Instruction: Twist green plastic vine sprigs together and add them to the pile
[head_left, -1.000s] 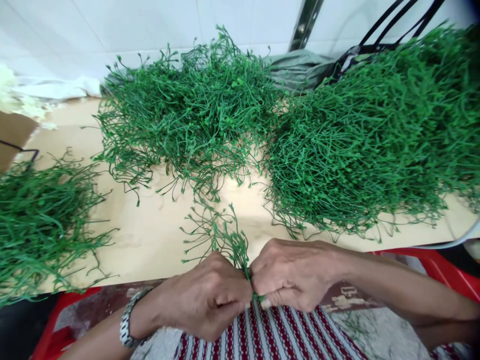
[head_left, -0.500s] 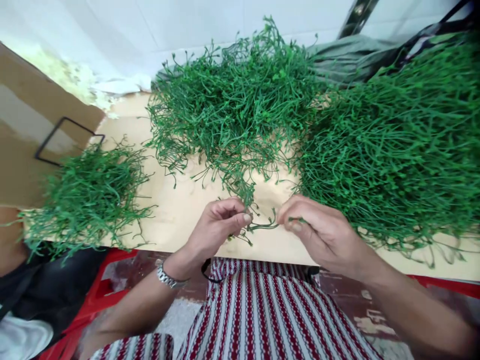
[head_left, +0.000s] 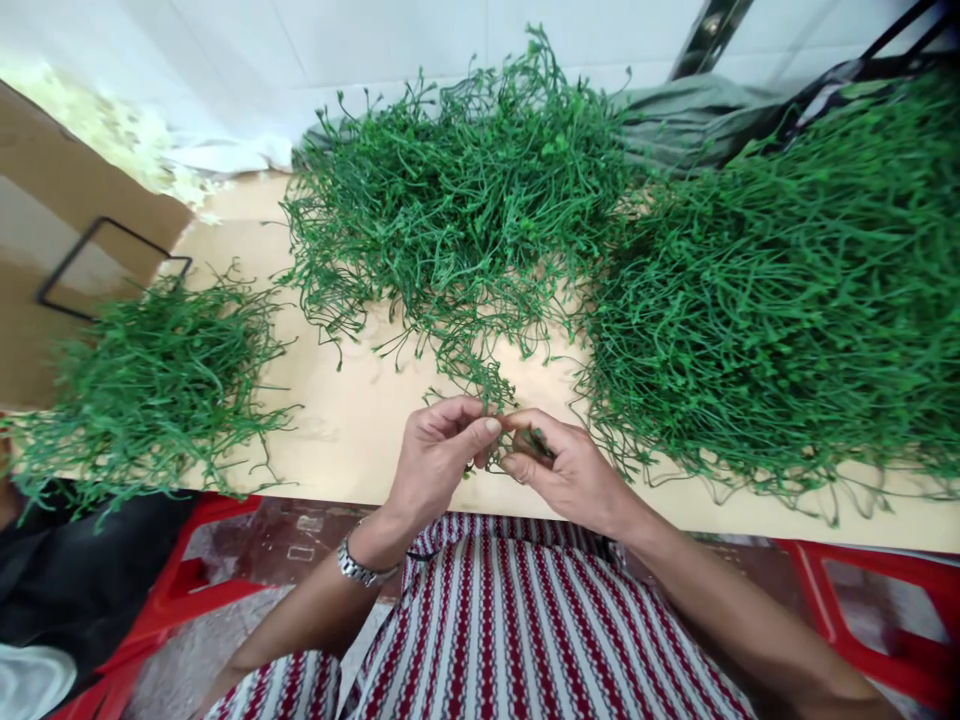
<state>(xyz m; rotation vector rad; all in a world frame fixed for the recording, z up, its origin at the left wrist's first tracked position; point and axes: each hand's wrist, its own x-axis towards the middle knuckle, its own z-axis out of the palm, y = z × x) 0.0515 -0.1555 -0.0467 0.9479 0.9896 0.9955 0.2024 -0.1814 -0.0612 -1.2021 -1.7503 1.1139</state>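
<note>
My left hand (head_left: 439, 455) and my right hand (head_left: 574, 470) meet near the table's front edge. Thumb and fingers of the left pinch a small bunch of thin green stems (head_left: 491, 390) with budded tips. Right beside it, the fingers of my right hand are closed on green stems (head_left: 536, 440), partly hidden in the curled hand. Just beyond the hands, loose stems trail from a middle pile of green stems (head_left: 465, 190). A larger pile of stems (head_left: 772, 320) lies to the right, its strands mostly lined up sideways.
On the left, a smaller heap of stems (head_left: 165, 385) hangs over the edge of the table (head_left: 330, 430). Behind it stand a cardboard box (head_left: 90, 190) and a black wire frame (head_left: 112, 225). Red stools (head_left: 832, 600) show below. Someone's dark-clothed leg (head_left: 90, 590) is at lower left.
My right hand has moved left, from a gap away to right against my left hand. The stems stretched between the hands are now bunched up. The view has shifted slightly.
</note>
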